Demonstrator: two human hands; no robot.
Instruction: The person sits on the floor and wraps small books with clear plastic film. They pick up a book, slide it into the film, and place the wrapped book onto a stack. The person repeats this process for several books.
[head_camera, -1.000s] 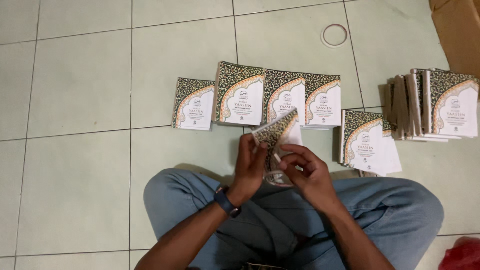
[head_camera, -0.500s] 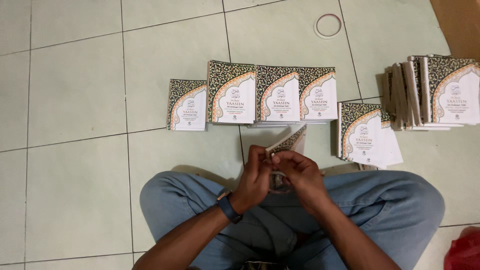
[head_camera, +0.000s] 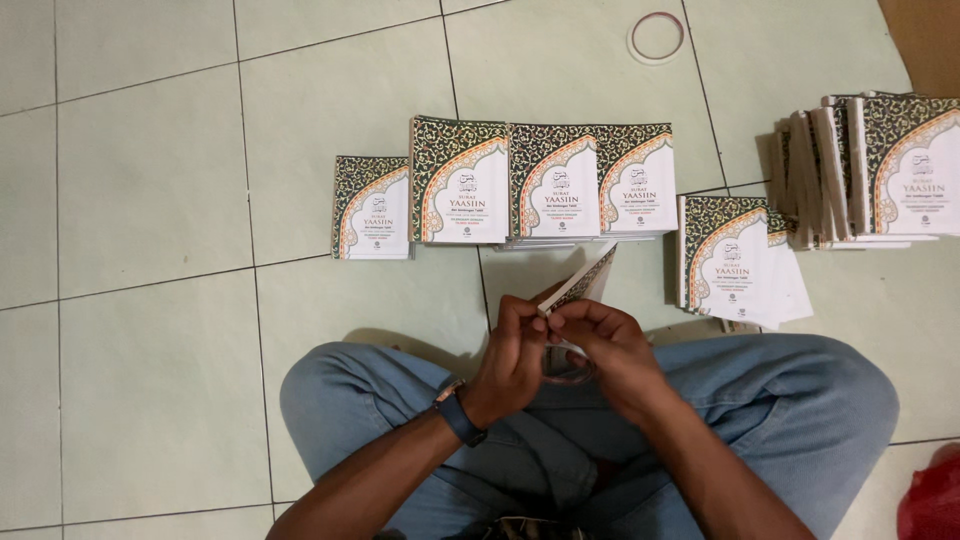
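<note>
I sit cross-legged on a tiled floor in blue jeans. Both hands meet above my lap on one small booklet with an ornate dark patterned cover, seen edge-on and tilted away from me. My left hand, with a dark watch on the wrist, pinches its near end. My right hand grips the same end from the right, with thin clear plastic under the fingers. A row of matching booklets lies on the floor just beyond my hands.
A single booklet lies at the row's left end. Another pile of booklets sits to the right, with a bigger stack behind it. A tape ring lies far back. Something red shows at the bottom right corner.
The booklet in my hands has swung from showing its cover to lying nearly edge-on, and my hands have closed in together over its near end.
</note>
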